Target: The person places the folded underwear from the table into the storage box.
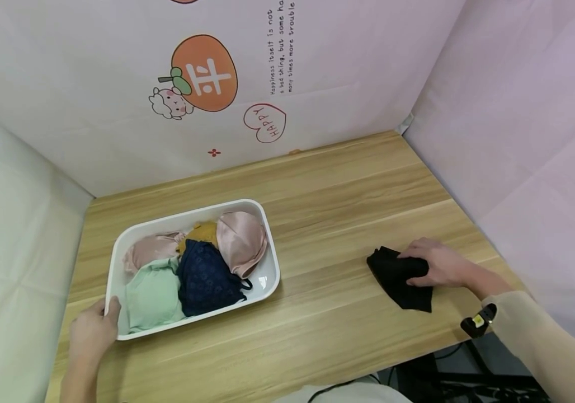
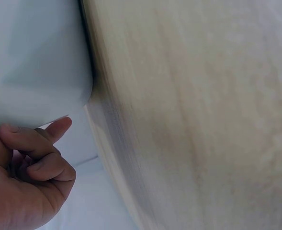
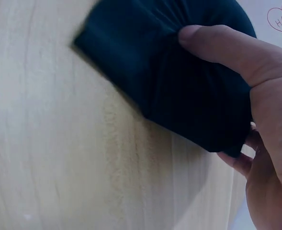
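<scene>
A white plastic bin (image 1: 194, 211) with rounded corners stands on the left half of the table. My left hand (image 1: 93, 330) grips its near left corner, thumb over the rim; in the left wrist view the fingers (image 2: 54, 165) curl beneath the rim. Inside lie a mint green garment (image 1: 154, 296), a navy bra (image 1: 209, 277), a mustard garment (image 1: 201, 232) and two pink satin pieces (image 1: 241, 243). On the right, my right hand (image 1: 441, 266) pinches a folded black cloth garment (image 1: 395, 280). The right wrist view shows the thumb pressing creases into the black garment (image 3: 179, 81).
The wood-grain table (image 1: 317, 224) has white sheeting at the back, left and right. Printed cartoons and lettering cover the back sheet (image 1: 328, 84). A small black device (image 1: 477, 322) sits on my right wrist. Dark cables and a frame show below the table's front edge.
</scene>
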A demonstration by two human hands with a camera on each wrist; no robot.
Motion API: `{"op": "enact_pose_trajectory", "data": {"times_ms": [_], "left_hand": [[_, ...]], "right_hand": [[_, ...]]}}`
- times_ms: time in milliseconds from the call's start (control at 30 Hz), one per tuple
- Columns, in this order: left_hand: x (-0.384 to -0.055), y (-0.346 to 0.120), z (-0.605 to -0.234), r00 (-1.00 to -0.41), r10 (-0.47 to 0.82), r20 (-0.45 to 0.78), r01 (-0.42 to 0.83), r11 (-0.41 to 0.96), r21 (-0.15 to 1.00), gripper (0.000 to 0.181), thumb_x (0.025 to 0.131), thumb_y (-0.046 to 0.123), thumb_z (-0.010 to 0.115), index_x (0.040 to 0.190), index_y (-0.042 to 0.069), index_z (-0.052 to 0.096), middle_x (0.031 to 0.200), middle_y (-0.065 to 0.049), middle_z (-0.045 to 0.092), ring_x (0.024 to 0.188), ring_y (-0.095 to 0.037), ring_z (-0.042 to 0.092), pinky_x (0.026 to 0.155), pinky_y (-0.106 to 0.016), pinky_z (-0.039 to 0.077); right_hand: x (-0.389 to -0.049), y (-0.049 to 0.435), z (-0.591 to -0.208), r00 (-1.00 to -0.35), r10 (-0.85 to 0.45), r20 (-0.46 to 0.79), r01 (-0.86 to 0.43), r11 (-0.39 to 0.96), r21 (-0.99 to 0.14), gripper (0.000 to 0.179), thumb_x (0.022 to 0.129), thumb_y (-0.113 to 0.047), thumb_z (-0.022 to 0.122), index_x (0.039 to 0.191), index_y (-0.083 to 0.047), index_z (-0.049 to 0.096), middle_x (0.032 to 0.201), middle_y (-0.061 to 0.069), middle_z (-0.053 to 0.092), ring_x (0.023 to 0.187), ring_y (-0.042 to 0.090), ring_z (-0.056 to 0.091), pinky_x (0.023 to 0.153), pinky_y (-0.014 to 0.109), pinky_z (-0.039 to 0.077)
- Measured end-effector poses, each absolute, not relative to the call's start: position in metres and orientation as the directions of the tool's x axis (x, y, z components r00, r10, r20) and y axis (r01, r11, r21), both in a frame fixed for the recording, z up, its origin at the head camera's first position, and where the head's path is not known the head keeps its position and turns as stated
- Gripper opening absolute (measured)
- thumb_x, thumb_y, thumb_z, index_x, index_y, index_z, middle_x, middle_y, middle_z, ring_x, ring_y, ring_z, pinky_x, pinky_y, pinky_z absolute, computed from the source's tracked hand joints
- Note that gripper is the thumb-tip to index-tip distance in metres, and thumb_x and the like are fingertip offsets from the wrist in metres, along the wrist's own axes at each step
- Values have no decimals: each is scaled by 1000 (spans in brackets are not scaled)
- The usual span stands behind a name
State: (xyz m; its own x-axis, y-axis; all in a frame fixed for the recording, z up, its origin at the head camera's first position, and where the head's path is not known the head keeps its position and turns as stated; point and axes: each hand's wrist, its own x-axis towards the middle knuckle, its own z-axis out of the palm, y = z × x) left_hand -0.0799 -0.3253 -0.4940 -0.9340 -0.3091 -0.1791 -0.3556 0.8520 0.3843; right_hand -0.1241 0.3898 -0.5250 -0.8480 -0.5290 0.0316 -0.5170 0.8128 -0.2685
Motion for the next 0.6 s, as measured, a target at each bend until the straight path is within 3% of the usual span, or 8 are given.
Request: {"op": "enact_pose_trajectory", "data": {"times_ms": [300, 600], "left_hand": [[-81, -325, -494, -932, -324, -162, -362, 845, 393, 52, 99, 37, 30, 116, -2, 60, 107, -29, 63, 82, -40, 58, 65, -48, 43], [-80, -325, -496, -934, -319, -162, -358, 843, 402, 52, 99, 37, 29, 114, -2, 60, 105, -30, 62, 83, -41, 57, 67, -51, 43]], "right_hand": [[-131, 385, -524, -822, -561, 99, -564, 779, -274, 35, 69, -36, 81, 99, -22, 68, 95, -15, 62, 89, 6, 58, 75, 32, 51], [-152, 380, -511, -754, -625, 204, -657, 708, -260, 31, 64, -23, 84, 91, -22, 68, 86, -15, 61, 81, 4, 55, 70, 29, 47]]}}
